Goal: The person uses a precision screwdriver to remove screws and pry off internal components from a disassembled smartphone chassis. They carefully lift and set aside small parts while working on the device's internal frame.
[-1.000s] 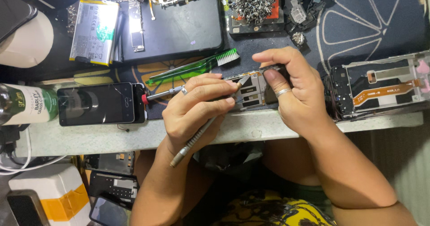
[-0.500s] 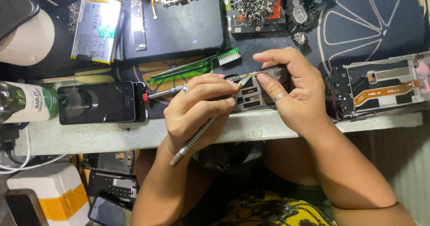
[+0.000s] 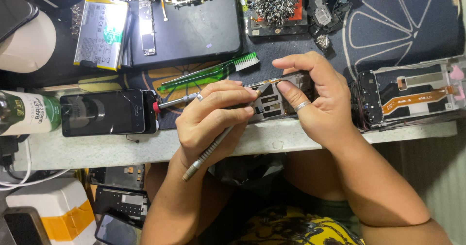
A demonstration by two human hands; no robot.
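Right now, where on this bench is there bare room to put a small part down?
Bare patches: the dark tray right of the battery, the patterned mat above the open phone frame, and the pale bench edge below the black phone. Crowded: around both hands, left hand and right hand, and the screw pile.

From my seat I see both hands bare, forearms uncovered with no sleeves, a plain silver ring (image 3: pixel 302 106) on a finger of my right hand (image 3: pixel 318 99), my left hand (image 3: pixel 211 118) unadorned, and yellow-and-black patterned clothing (image 3: pixel 291 228) below.
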